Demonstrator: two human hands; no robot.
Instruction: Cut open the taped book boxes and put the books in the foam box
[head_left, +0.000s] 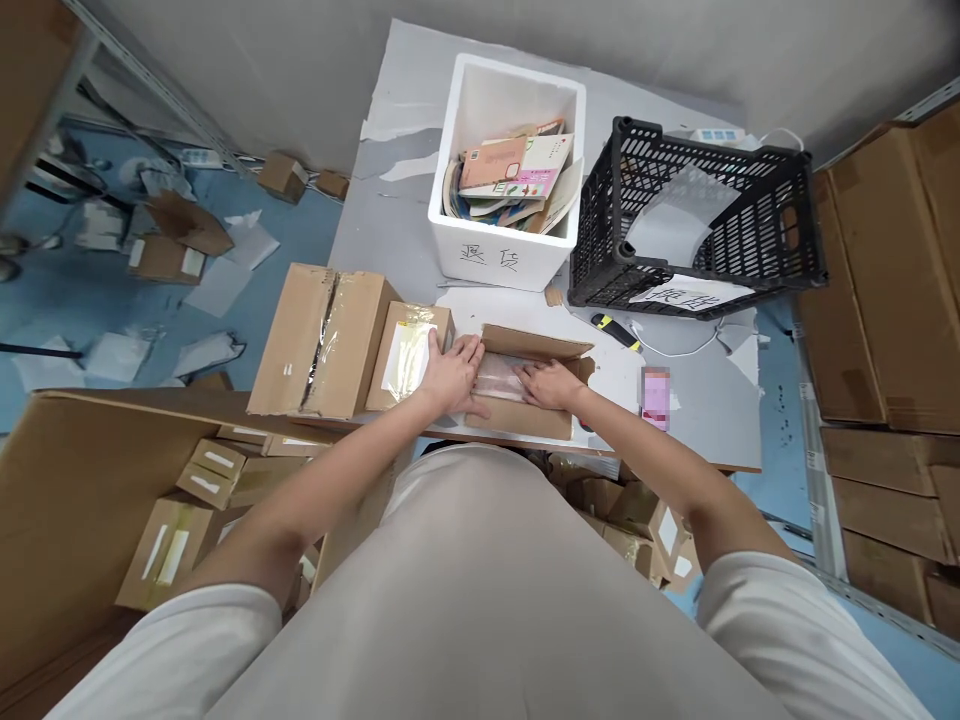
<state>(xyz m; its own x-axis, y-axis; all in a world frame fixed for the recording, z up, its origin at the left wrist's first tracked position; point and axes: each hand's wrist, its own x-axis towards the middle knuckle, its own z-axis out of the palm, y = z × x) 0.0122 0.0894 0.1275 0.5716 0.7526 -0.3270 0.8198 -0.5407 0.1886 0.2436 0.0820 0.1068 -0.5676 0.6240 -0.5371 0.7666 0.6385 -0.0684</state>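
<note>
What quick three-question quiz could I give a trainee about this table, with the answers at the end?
1. True or false: the white foam box holds books or booklets.
2. As the wearer looks at the table, the crate stands where? A: left of the foam box; B: right of it; C: inside it.
3. Which hand at the open carton is nearer the utility knife?

Key: 1, true. 2, B. 3, the right hand.

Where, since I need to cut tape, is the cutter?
In the head view, the cutter lies on the table, right of the open box and just in front of the black crate.
</note>
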